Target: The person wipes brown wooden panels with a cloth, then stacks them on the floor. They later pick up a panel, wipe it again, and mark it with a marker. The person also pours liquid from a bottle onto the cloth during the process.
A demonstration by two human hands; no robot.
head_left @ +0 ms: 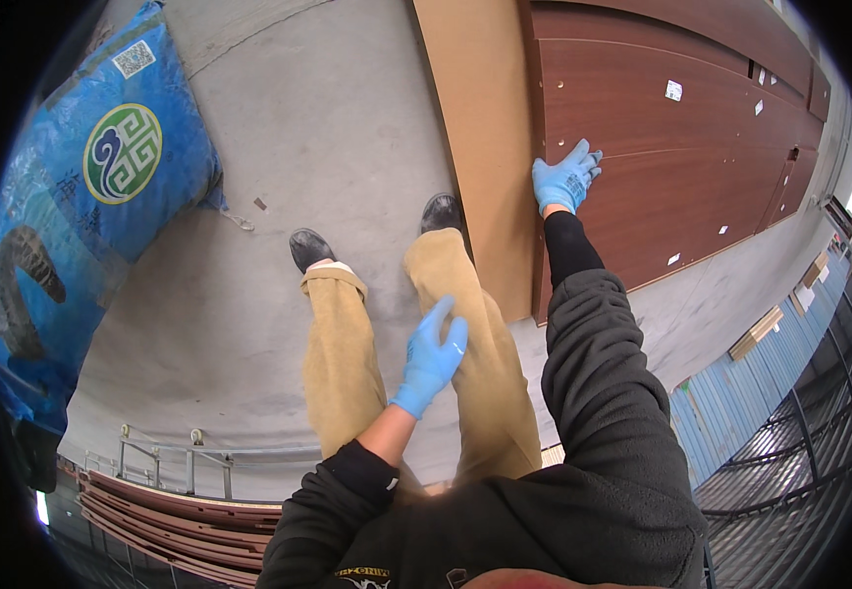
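Observation:
My right hand [567,179], in a light blue glove, rests with its fingers stretched out on a dark reddish-brown wooden panel [662,128], near that panel's left edge. Small drilled holes and white stickers dot the panels. Beside them, under my right wrist's side, runs a long tan board or cardboard strip [490,118]. My left hand [431,358], gloved in the same blue, hangs in front of my legs. Its fingers are apart and nothing shows in it.
A big blue sack [102,187] with a green round emblem fills the left side. Behind at lower left, brown panels [181,525] lie stacked near a metal rail cart [190,456]. Blue corrugated sheeting [740,393] stands at right. My feet are on grey concrete [318,118].

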